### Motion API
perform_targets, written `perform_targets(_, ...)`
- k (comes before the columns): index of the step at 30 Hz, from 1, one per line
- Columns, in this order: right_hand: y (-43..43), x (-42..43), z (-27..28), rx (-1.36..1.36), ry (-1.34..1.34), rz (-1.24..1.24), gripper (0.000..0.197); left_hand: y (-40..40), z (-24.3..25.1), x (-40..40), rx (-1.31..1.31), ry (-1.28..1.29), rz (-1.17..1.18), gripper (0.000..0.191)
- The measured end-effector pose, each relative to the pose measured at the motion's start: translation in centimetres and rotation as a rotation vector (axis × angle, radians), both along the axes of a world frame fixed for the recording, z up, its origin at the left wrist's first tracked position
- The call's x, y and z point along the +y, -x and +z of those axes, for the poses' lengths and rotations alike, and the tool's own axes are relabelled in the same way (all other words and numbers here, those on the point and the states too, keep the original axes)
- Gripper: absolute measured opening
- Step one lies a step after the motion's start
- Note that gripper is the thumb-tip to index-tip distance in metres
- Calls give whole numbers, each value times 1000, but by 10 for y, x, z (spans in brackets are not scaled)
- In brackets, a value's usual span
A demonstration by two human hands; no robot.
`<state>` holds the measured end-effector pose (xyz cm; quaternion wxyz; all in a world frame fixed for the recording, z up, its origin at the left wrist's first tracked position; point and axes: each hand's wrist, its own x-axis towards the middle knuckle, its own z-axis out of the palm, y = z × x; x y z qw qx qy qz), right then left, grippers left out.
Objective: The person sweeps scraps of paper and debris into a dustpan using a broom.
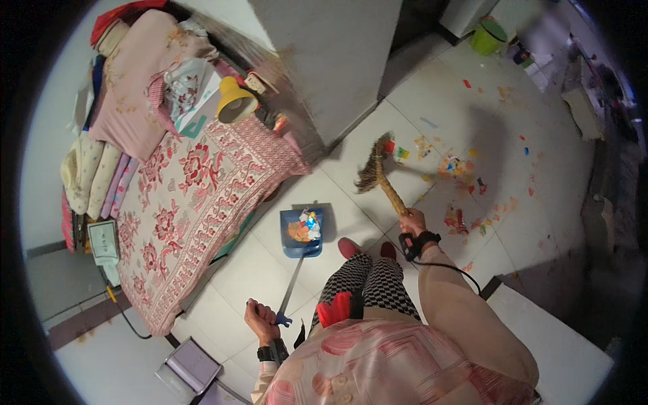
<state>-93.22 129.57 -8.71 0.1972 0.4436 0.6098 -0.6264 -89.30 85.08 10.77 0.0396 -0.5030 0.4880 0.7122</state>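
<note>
My right hand [412, 223] grips the thick handle of a short natural-fibre broom [377, 169]. Its dark bristles point up and to the left, over the tiled floor. Beside the bristles and to the right lie scattered wrappers and scraps [455, 167] in several colours. My left hand [261, 319] is closed around the top end of a dustpan's long handle, with a blue fitting showing beside the fist. The blue dustpan [287, 248] rests on the floor to the left of my feet, holding a heap of orange, white and blue scraps [305, 226].
On the left stands a bed [192, 223] with a floral cover, folded bedding and a yellow lamp [235, 101]. A grey wall corner [326, 144] juts in at top centre. A green bucket [487, 36] is at the upper right. More litter [458, 220] lies near my right arm.
</note>
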Motion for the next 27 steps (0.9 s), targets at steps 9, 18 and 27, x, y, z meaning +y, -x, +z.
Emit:
perform_targets(9,-68,-5,87,68,-249,192,29,41,-15,23,46,-17,-159,24)
perform_targets(18,-35,85,-4,361,-686,952,23,60,10,66,56,53,-231,23)
perform_targets(27,-97,157,39,-1,-800,77,22,80,32,142,121,-23,-265,21)
